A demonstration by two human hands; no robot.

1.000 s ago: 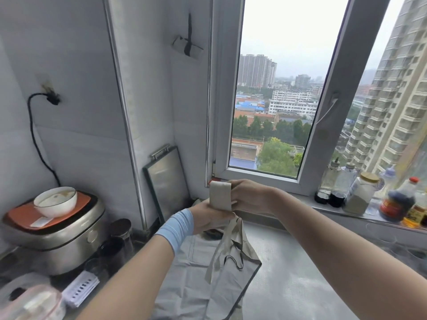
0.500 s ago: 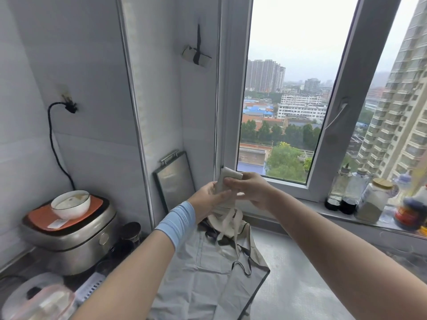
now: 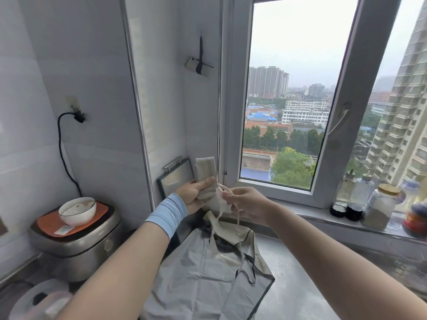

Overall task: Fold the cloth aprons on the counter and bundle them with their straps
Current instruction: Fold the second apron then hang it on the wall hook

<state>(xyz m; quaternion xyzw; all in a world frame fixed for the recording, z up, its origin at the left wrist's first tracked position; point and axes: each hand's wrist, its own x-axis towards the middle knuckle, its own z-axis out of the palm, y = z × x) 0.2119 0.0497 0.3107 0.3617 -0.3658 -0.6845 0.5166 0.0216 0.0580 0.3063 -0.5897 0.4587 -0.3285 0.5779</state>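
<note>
A folded beige apron (image 3: 205,172) stands upright in the air above the counter, gripped near its lower end by my left hand (image 3: 196,195). My right hand (image 3: 245,204) pinches its cream strap (image 3: 223,210), which loops beside the bundle and hangs down. Below, a grey apron (image 3: 203,273) with dark edging lies spread on the counter, with another beige apron (image 3: 233,234) crumpled on top of it. A bundled apron (image 3: 198,65) tied with a dark strap hangs on the wall.
A rice cooker (image 3: 76,236) with a white bowl (image 3: 77,210) on its lid stands at the left. A metal board (image 3: 175,179) leans in the corner. Jars and bottles (image 3: 379,206) line the windowsill (image 3: 300,211). A steel counter (image 3: 300,292) runs to the right.
The folded apron moved left and now stands taller in my left hand. My right hand came off the bundle and drew the strap out to the right.
</note>
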